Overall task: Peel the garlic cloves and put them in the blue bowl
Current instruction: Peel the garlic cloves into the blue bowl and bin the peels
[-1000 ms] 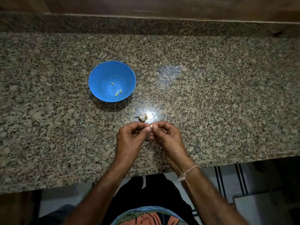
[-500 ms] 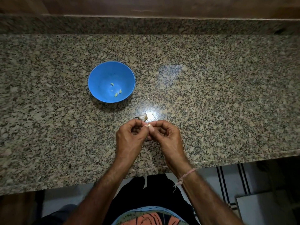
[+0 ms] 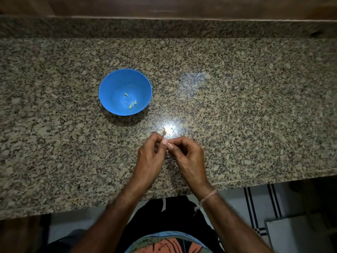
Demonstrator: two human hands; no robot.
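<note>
The blue bowl (image 3: 109,84) stands on the granite counter, left of centre, with three small peeled garlic cloves (image 3: 130,106) in its bottom. The remaining piece of the garlic bulb (image 3: 160,130) lies on the counter just beyond my fingers. My left hand (image 3: 150,159) and my right hand (image 3: 189,159) meet thumb to thumb in front of it, both pinching one small garlic clove (image 3: 168,143), which the fingertips mostly hide.
The speckled granite counter (image 3: 255,115) runs wide to both sides, with a raised granite back edge (image 3: 164,28) beyond. A bright light reflection (image 3: 170,129) sits beside the bulb. The counter's front edge (image 3: 273,173) is close to my wrists.
Both hands have stayed together on the clove, and the fingers have shifted slightly around it. The bowl and the bulb have not moved.
</note>
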